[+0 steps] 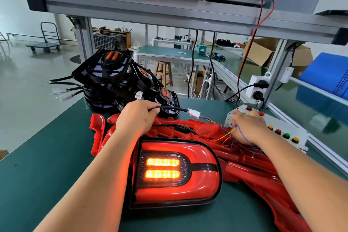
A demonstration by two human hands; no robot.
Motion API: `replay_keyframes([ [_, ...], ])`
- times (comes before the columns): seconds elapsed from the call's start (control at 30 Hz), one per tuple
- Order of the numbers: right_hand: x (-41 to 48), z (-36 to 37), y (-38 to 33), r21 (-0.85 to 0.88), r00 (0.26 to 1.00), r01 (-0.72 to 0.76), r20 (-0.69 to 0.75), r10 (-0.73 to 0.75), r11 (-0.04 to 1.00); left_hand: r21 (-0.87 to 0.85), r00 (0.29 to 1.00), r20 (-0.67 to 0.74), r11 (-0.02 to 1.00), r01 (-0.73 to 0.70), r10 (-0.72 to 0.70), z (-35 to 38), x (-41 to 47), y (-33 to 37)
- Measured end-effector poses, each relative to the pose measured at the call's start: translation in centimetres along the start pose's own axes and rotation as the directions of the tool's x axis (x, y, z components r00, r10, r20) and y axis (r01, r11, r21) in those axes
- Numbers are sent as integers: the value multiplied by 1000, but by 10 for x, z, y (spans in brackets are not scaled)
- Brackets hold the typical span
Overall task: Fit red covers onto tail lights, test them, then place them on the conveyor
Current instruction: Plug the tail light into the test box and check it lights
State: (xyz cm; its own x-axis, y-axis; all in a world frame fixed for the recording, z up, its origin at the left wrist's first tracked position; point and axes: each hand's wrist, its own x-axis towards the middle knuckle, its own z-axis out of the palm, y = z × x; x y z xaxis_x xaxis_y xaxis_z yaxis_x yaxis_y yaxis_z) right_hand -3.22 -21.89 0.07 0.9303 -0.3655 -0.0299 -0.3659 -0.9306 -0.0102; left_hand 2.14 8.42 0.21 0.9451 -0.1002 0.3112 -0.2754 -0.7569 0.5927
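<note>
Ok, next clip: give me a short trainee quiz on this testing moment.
1. True or false: the covered tail light on the table is lit.
2. Which hand grips the black cable?
3. The right hand touches: A) a keyboard B) the button box C) a screwdriver.
Key: 1 true; 2 left hand; 3 B.

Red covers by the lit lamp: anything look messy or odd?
The red covers lie in a jumbled heap with thin test wires trailing over them, and the bare tail lights behind are stacked askew.
</note>
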Motion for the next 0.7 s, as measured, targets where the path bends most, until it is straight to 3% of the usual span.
replay_keyframes([
  [0.17,-3,0,-3,-36,999,31,-44,-32,999,11,1000,-9,1000,-11,11,-1,0,1],
  [0.6,-12,-5,-7,-31,1000,12,10,-11,999,11,1000,7,1000,-28,28,-3,3,-1],
  [0.7,-19,-10,4,-28,997,41,-71,-43,999,1,999,12,999,-32,32,-3,1,-2],
])
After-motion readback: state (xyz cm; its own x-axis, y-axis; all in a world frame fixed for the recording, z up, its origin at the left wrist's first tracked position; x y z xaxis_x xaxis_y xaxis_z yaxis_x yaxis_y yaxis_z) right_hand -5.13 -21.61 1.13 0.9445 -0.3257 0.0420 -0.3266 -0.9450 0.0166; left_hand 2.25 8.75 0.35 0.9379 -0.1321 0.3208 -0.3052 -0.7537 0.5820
